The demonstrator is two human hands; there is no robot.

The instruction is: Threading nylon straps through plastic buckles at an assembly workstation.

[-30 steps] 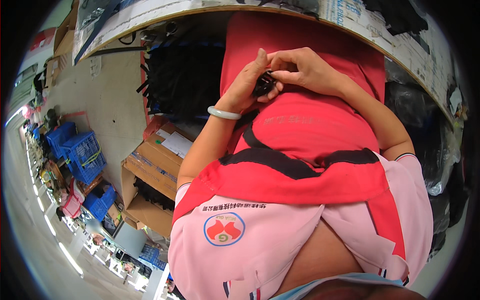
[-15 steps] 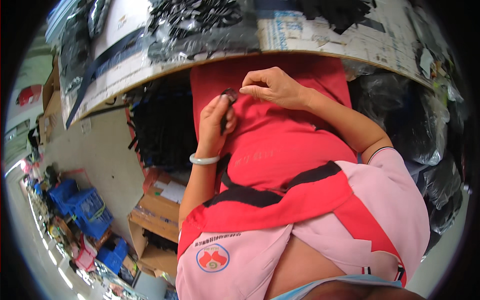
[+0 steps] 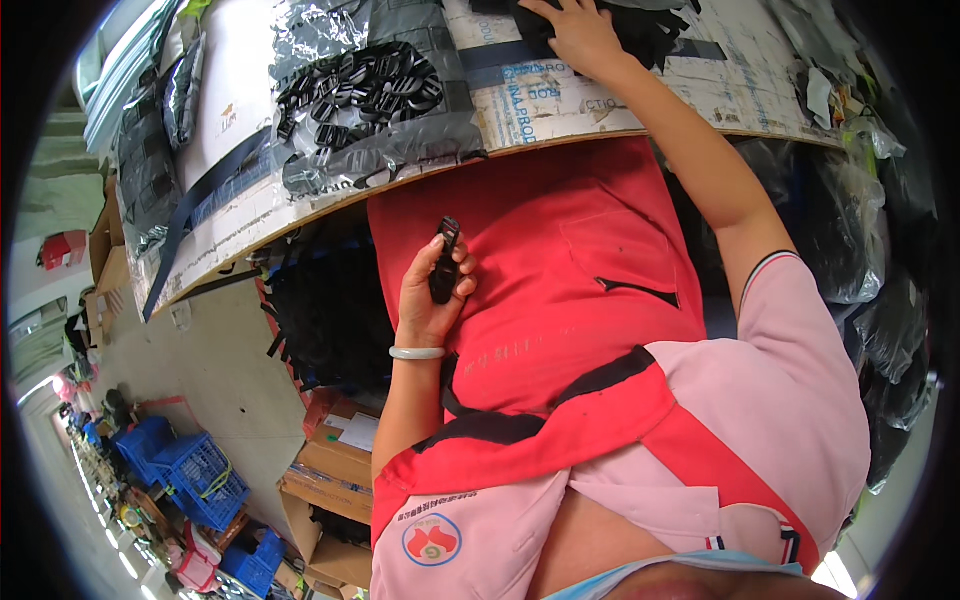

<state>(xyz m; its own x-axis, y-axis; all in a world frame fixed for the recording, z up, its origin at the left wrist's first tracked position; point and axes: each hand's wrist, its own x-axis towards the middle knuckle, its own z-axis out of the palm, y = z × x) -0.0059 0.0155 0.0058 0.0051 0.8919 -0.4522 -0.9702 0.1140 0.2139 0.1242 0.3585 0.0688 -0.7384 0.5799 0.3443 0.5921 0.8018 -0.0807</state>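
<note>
My left hand is closed around a black plastic buckle, held upright in front of the red apron. A dark strip seems to hang from it inside the fingers, too small to make out. Up at the worktable, my right hand lies with fingers spread on a heap of black fabric pieces; its fingertips are partly cut off by the picture's upper edge. On the table to the left, many loose black buckles lie on a clear plastic bag.
The worktable's wooden edge curves across in front of me. A dark strap hangs over it at the left. Cardboard boxes and blue crates stand on the floor at left; plastic-wrapped bundles sit at right.
My right hand has left the spot beside the left hand and reached forward onto the black fabric pieces. The left hand still holds the buckle, now turned more upright.
</note>
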